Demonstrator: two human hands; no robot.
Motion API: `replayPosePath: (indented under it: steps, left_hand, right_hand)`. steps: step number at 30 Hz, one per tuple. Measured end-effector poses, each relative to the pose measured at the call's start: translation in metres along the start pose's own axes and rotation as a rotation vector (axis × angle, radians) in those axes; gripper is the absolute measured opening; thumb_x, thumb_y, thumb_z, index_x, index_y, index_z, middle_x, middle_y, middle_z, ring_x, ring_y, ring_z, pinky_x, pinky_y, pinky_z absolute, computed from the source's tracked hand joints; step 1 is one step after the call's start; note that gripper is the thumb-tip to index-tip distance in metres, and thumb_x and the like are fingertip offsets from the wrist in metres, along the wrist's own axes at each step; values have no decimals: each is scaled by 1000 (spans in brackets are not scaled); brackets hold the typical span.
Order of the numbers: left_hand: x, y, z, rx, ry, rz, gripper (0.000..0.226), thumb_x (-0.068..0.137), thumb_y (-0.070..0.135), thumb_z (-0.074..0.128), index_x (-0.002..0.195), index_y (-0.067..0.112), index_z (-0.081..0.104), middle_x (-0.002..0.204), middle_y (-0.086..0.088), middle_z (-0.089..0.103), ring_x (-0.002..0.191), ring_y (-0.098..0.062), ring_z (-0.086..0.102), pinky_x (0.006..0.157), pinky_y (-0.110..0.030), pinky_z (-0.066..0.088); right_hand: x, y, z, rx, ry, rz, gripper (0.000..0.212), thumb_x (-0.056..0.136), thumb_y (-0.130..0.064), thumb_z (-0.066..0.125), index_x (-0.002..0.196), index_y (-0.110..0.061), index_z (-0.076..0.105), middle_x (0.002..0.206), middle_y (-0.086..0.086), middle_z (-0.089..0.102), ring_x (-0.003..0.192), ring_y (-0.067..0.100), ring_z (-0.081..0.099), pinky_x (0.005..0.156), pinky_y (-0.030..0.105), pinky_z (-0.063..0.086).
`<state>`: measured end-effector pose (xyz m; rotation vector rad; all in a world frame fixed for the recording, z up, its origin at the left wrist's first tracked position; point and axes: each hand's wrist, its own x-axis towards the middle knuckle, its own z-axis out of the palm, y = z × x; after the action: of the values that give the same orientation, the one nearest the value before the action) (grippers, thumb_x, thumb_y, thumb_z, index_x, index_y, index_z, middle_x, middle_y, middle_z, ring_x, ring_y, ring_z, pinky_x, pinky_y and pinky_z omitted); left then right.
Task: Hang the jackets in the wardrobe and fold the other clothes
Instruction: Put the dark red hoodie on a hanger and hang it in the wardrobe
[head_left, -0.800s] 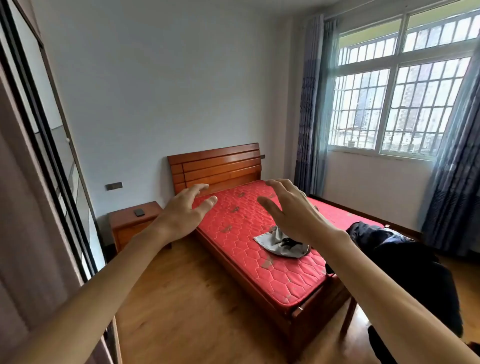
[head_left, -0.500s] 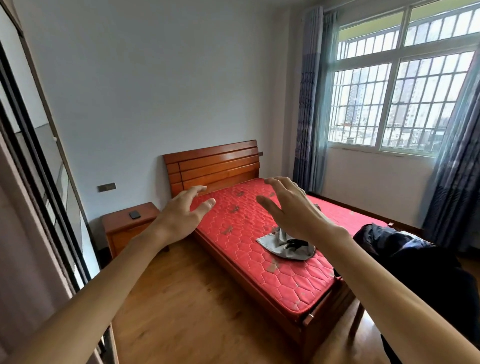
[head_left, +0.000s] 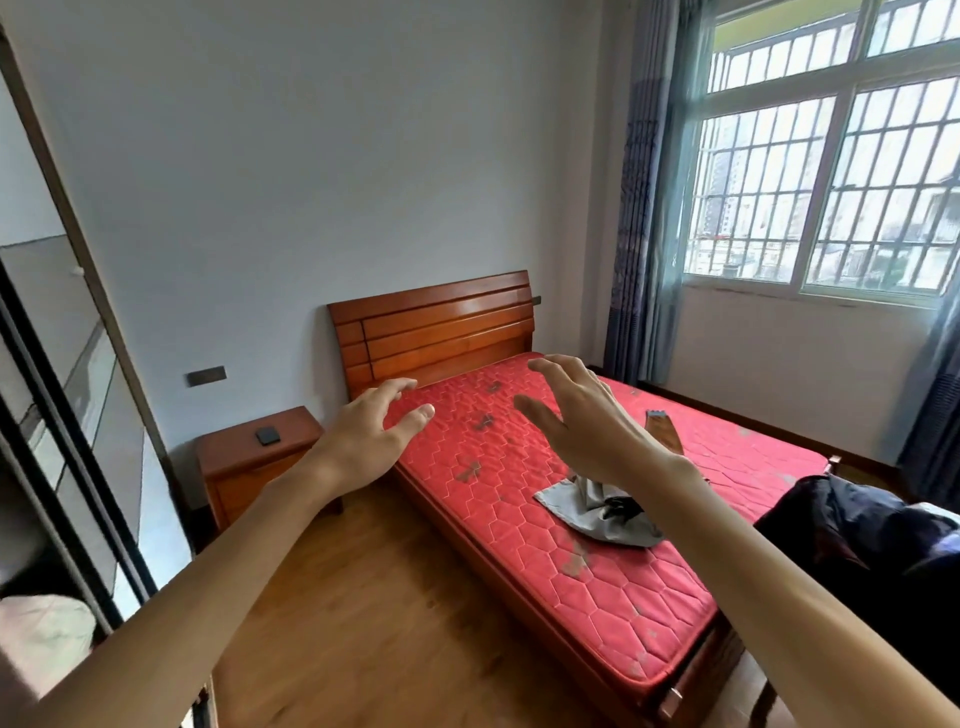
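Hands filled the head view: the left hand and the right hand were both raised in front of the camera towards the bed, each grip apart, fingers spread and loosely bent, holding nothing. A crumpled grey garment lay on the red mattress just below the right wrist, touched by neither hand. A heap of dark clothing sat at the right edge, beside the foot of the bed. The wardrobe with its sliding doors ran along the left edge. A wooden nightstand stood beside the headboard with a small black object on top. Grey-blue curtains framed the barred window.
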<state>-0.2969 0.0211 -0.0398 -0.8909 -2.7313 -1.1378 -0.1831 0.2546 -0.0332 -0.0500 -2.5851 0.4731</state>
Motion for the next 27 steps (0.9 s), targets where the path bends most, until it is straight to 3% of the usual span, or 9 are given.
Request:
replayPosePath:
  steps: [7,17,27]
  left_hand:
    - [134,-23,14,53,32,6,56,97,56,47,148,37,36,155,-1,40,139,-25,42,105,-44,44]
    - [290,-63,31,3,20,0,56,95,58,49,146,38,39,154,0,42,138,-24,44,105,-48,47]
    - [445,-123,50,-23,-2,74,54,97,54,50,147,36,39,153,0,42,139,-21,43,106,-43,42]
  right_hand:
    - [105,62,37,13,-7,41,65,99,-54,41,151,-16,30,157,5,31,145,24,29,118,47,28]
    - [234,127,85,-1,-10,54,63,100,-53,41,151,-17,31,156,4,32,145,22,28,118,46,27]
    - [366,182,162,-37,-18,129,66,99,-57,38,152,-19,29,157,1,31,143,21,33,117,47,30]
